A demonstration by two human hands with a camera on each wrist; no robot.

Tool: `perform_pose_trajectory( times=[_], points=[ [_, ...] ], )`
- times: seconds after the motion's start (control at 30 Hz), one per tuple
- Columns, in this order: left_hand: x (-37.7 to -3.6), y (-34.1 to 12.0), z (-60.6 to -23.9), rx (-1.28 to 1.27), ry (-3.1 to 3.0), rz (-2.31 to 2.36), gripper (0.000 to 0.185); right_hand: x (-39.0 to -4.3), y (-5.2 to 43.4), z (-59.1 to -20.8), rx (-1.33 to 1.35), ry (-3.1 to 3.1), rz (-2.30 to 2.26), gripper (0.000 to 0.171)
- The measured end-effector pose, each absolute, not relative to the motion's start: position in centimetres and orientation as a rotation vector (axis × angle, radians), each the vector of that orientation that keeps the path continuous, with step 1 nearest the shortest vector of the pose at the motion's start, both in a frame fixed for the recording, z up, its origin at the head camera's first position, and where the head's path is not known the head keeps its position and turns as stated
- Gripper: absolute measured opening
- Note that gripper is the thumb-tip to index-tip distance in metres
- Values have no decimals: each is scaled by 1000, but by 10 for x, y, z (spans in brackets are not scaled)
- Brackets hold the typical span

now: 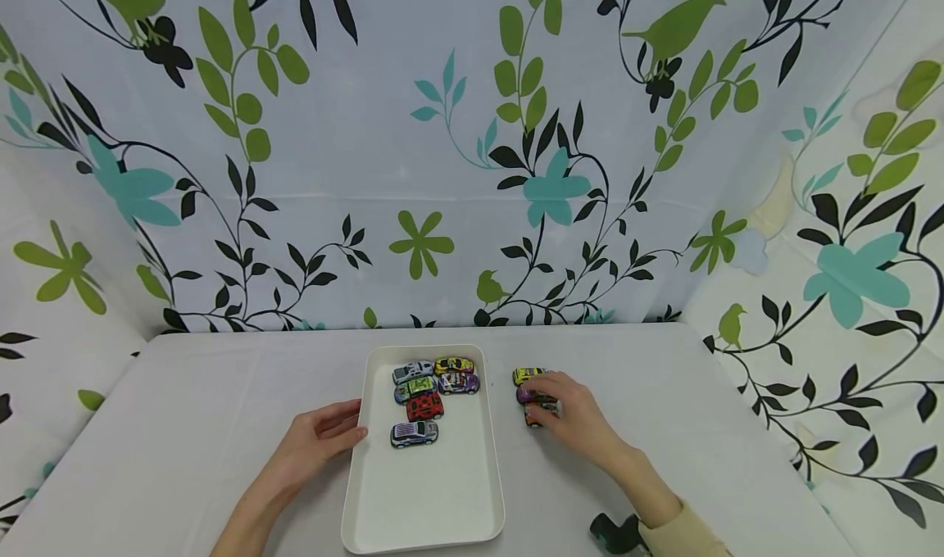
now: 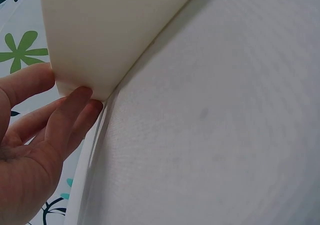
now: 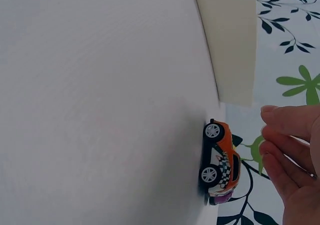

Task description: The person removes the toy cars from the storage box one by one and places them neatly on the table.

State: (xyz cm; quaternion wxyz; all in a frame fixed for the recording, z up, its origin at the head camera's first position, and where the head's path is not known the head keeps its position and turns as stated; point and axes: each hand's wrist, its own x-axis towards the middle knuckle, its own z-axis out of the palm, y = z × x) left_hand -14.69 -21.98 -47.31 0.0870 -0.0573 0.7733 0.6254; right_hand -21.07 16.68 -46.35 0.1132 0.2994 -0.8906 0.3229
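Tray [image 1: 424, 491]: cream, smooth, matt with a faint sheen; looks like moulded plastic.
Table covering [image 1: 184, 426]: pale grey, finely woven texture in the wrist views, matt; cloth-like.
Toy cars in tray [image 1: 426, 397]: glossy painted bodies, printed graphics.
Orange toy car [image 3: 220, 157]: shiny body, chequered print, silver hubs on black tyres; metal or plastic, hard to tell.
Backdrop [image 1: 442, 131]: thin printed fabric, smooth, slightly lustrous, soft folds at the corners.
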Motion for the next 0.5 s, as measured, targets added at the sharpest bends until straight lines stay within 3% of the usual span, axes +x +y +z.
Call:
perform_pose_trajectory(
  times=[0.5],
  points=[
    [-147, -220, -472, -161, 2298, 1863, 61, -218, 131, -441, 1035, -2629, 949, 29]
  ],
)
